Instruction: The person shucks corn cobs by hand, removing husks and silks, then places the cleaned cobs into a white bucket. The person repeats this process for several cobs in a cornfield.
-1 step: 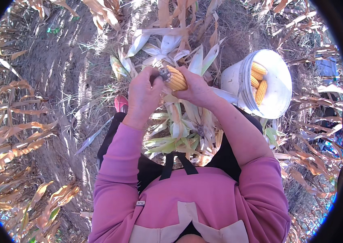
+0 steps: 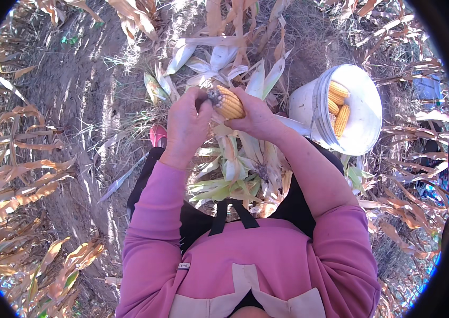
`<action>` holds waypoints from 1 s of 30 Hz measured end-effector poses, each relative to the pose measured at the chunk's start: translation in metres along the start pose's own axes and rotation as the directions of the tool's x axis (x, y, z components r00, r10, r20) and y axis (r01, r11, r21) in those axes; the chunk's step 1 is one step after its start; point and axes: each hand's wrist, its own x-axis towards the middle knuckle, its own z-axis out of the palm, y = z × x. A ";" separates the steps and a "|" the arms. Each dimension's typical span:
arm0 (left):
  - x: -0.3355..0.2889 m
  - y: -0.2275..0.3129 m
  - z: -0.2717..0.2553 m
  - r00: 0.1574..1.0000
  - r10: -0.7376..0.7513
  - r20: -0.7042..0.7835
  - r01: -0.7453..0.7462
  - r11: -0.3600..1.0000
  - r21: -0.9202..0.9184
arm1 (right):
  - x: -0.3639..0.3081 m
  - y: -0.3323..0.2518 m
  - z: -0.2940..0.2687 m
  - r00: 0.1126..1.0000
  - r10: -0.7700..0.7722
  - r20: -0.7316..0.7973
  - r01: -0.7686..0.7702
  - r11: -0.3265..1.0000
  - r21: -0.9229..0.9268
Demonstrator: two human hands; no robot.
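A person in a pink top is looking down at both hands, which are holding one yellow corn cob (image 2: pixel 229 103) up in front of the body. The left hand (image 2: pixel 188 123) is closing its fingers around the darker tip end of the cob. The right hand (image 2: pixel 257 117) is gripping the other end, with the fingers wrapped over the yellow kernels. So both hands are grasping the same cob, and it is sitting in the air between them, above the ground. Pale husk leaves (image 2: pixel 219 58) are spreading out like a fan just behind the cob. More husks, some green and some dry, are lying in a pile (image 2: pixel 245 169) below the hands, close to the person's legs. To the right, a white bucket (image 2: pixel 365 114) is lying tilted on the ground, with its open mouth facing the camera. A few yellow cobs (image 2: pixel 338 106) are resting inside it. The bucket is near the right forearm but not touching the hand. A small red thing (image 2: pixel 158 135) is peeking out beside the left wrist, and I cannot tell what it is. Dry brown corn leaves (image 2: pixel 17 196) are lying all around on the bare dirt (image 2: pixel 65 90).
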 end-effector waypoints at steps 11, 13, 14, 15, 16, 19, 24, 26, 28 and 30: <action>0.006 0.000 -0.010 0.952 -0.175 0.251 0.294 0.743 -0.602 | 0.000 0.011 0.002 0.994 -0.024 0.104 -0.009 0.951 0.310; 0.007 -0.007 -0.011 0.973 -0.163 0.163 0.227 0.801 -0.553 | 0.001 0.013 0.003 0.994 -0.027 0.104 -0.010 0.941 0.338; 0.007 -0.012 -0.011 0.981 -0.155 0.119 0.194 0.829 -0.525 | 0.002 0.014 0.004 0.994 -0.029 0.104 -0.010 0.936 0.352; 0.008 -0.016 -0.011 0.990 -0.098 0.101 0.133 0.890 -0.437 | 0.002 0.015 0.003 0.994 -0.032 0.104 -0.007 0.936 0.351; 0.008 -0.020 -0.011 0.995 -0.040 0.088 0.068 0.937 -0.343 | 0.003 0.017 0.003 0.994 -0.035 0.104 -0.003 0.937 0.350; 0.009 -0.020 -0.016 0.988 0.082 0.132 -0.073 0.995 -0.068 | 0.002 0.015 0.001 0.995 -0.037 0.095 0.002 0.939 0.344; 0.007 -0.005 -0.013 0.992 0.065 0.108 -0.061 0.997 -0.042 | 0.001 0.013 -0.001 0.997 -0.010 0.082 -0.012 0.965 0.263; 0.007 -0.005 -0.014 0.989 0.050 0.138 -0.045 0.998 -0.037 | -0.001 0.008 -0.003 0.997 0.000 0.083 -0.022 0.965 0.261; 0.006 -0.003 -0.013 0.984 0.078 0.162 -0.074 0.997 -0.029 | -0.003 0.002 -0.006 0.995 0.017 0.093 -0.040 0.965 0.261; 0.005 0.000 -0.013 0.980 0.079 0.181 -0.073 0.997 -0.036 | -0.003 0.000 -0.007 0.995 0.026 0.099 -0.050 0.969 0.242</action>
